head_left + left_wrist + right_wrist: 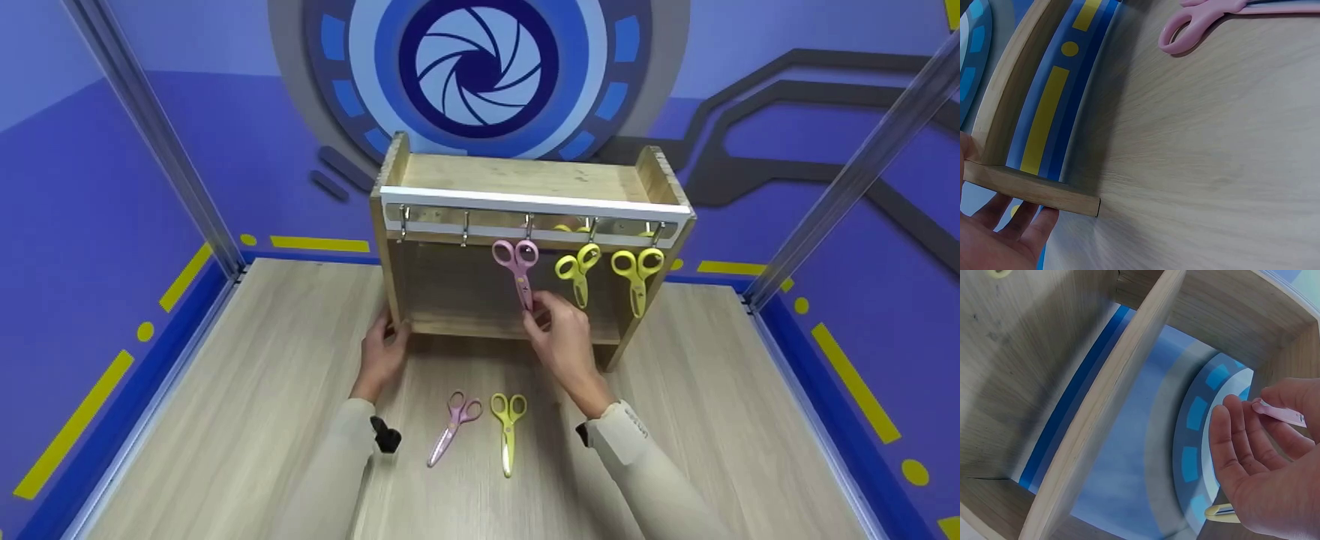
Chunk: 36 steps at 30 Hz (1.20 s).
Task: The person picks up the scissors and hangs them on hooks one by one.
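A pair of pink scissors (517,270) hangs at the middle hook of a wooden shelf rack (510,328), its blade pointing down. My right hand (564,334) pinches the blade tip between thumb and index finger; the other fingers are loosely bent in the right wrist view. Low on the rack's left side, my left hand (382,352) grips the side panel (1055,194), fingers on its outer face. Two pairs of yellow scissors (579,274) (637,279) hang on the hooks to the right. Pink scissors (454,424) and yellow scissors (508,431) lie on the table in front of the rack.
A white rail (532,202) with several metal hooks runs along the rack's upper front; the two left hooks (465,229) hold nothing. Blue printed walls (210,165) with metal corner posts enclose the wood-grain table (285,420) at the back and sides.
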### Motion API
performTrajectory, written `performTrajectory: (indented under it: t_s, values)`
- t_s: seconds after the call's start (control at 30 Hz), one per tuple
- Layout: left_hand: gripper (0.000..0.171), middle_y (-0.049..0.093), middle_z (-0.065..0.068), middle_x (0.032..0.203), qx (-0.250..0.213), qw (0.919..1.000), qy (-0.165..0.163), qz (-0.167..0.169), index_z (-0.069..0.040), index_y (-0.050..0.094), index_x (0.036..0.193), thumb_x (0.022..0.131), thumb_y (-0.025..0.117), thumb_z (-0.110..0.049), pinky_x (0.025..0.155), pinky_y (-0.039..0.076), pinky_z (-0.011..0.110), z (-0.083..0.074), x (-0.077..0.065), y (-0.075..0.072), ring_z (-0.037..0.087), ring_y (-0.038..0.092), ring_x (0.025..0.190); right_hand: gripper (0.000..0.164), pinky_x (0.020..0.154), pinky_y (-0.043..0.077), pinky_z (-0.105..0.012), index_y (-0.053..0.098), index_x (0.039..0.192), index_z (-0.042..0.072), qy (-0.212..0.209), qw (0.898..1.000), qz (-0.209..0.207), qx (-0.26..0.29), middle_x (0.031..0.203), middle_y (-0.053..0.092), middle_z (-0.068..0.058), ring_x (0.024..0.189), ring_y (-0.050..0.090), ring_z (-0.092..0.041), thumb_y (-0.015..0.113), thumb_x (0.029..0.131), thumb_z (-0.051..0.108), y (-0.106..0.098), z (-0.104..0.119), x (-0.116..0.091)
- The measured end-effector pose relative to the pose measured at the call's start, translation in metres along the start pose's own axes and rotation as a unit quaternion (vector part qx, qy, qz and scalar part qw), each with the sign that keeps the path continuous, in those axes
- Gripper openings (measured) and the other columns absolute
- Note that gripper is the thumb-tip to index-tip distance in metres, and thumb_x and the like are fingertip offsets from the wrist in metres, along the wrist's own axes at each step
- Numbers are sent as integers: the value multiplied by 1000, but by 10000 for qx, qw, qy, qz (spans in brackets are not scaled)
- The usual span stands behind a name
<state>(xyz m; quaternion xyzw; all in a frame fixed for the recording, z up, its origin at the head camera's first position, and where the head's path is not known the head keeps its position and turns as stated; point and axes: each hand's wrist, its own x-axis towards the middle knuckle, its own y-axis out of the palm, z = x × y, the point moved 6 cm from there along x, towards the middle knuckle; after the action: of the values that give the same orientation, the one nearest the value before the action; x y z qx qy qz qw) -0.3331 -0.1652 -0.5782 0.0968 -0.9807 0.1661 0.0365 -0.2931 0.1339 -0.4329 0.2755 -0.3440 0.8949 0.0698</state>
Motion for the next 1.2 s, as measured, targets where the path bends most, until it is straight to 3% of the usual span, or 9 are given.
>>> performTrajectory:
  t_s: [0.2,0.37,0.6,0.8,1.07,1.2]
  values:
    - [61,46,20,154,48,10000,-86,1,-12,33,161,107,55,-28,110,45,52,1,1,1,37,48,138,17,66,62,-37,73,106,4,82,9999,76,-40,99,76,-10,76,72,-21,75,89,3,0,-3,-2]
    - [55,50,21,151,-40,10000,56,-17,-10,41,157,107,57,-27,107,48,52,1,0,0,38,51,136,31,67,62,-37,70,120,6,200,9998,63,2,109,75,-10,79,73,-19,76,90,5,-2,-5,-9]
    - [54,52,22,148,-129,9997,215,15,-9,44,155,107,58,-29,104,50,52,0,1,-2,39,53,134,54,66,59,-39,61,137,8,122,9997,-188,-106,116,71,-13,76,69,-21,79,87,6,-6,-7,-28]
    - [58,50,21,150,-193,9997,130,92,-10,39,158,107,57,-31,106,49,51,-2,2,-2,38,52,135,63,70,57,-42,56,143,11,-35,9992,-196,-343,115,67,-15,87,67,-26,82,86,7,-2,-9,-50]
    - [62,48,21,153,-47,9998,156,84,-11,34,161,107,56,-32,108,47,52,0,1,-1,38,51,136,65,67,58,-35,56,144,17,88,9959,714,-557,120,60,-10,85,68,-19,83,86,11,19,-14,-87]
    - [62,49,20,152,-34,9998,187,52,-12,34,161,107,57,-32,108,46,53,1,1,-1,38,51,136,63,59,51,-27,56,143,20,17,9899,1231,-699,126,58,-11,81,63,-16,83,87,16,32,-17,-105]
